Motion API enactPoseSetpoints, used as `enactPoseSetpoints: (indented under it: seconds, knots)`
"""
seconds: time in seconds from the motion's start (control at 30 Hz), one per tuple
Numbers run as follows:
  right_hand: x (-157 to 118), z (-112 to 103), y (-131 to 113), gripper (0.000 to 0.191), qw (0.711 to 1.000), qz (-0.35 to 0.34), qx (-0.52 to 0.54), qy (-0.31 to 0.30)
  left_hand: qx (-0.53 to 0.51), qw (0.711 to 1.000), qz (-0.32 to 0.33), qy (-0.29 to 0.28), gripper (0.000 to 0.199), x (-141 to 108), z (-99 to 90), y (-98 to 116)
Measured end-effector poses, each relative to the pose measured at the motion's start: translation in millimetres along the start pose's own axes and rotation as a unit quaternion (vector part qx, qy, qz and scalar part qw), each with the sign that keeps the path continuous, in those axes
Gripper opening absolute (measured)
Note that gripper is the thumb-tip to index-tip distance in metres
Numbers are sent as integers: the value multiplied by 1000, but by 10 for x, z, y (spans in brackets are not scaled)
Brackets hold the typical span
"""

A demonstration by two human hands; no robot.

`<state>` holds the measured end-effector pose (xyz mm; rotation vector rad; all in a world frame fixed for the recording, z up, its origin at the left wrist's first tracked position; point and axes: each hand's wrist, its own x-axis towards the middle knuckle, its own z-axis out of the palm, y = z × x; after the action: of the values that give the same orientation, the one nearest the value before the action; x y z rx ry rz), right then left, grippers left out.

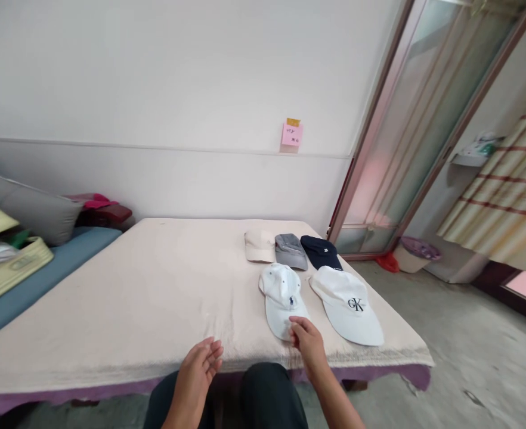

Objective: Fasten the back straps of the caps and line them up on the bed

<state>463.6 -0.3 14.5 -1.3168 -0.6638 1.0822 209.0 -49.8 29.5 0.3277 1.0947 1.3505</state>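
My right hand (306,342) is at the brim of a white baseball cap (281,286) with a small dark logo, its fingers closed on the brim's front edge. Part of that edge is hidden behind the fingers. Left of it, my left hand (201,359) hangs over the bed's front edge, fingers loosely bent and apart, holding nothing. A larger white cap with dark letters (346,304) lies just to the right. Behind these two, a cream cap (259,247), a grey cap (290,251) and a navy cap (321,252) lie side by side.
The caps rest on a cream bed cover (155,298). A grey pillow (43,208) and a yellow container (16,268) are at the left. A pink note (292,134) is stuck to the wall. A waste bin (412,255) stands on the floor near the sliding door.
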Motion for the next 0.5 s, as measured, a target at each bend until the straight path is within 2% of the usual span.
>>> enactPoseSetpoints:
  seconds: [0.07,0.1,0.17,0.23,0.33,0.4,0.5]
  knots:
    - [-187,312,-12,39,998,21,1,-56,28,999,17,-4,26,-71,-26,144]
    - [-275,469,-54,49,994,41,7,-106,48,998,30,-7,37,-113,-17,228]
    - [-433,758,-233,71,980,56,37,-188,95,992,75,-20,61,-222,47,441]
    - [-557,990,-526,84,970,-5,55,-236,138,979,146,-42,79,-362,153,710]
    - [-687,1216,-1020,86,950,-161,41,-264,204,948,235,-63,88,-581,310,1120]
    - [-753,1299,-1269,81,935,-245,9,-258,228,933,268,-75,91,-696,368,1315]
    - [-847,1354,-1455,76,918,-317,-41,-233,255,917,302,-63,91,-804,381,1449]
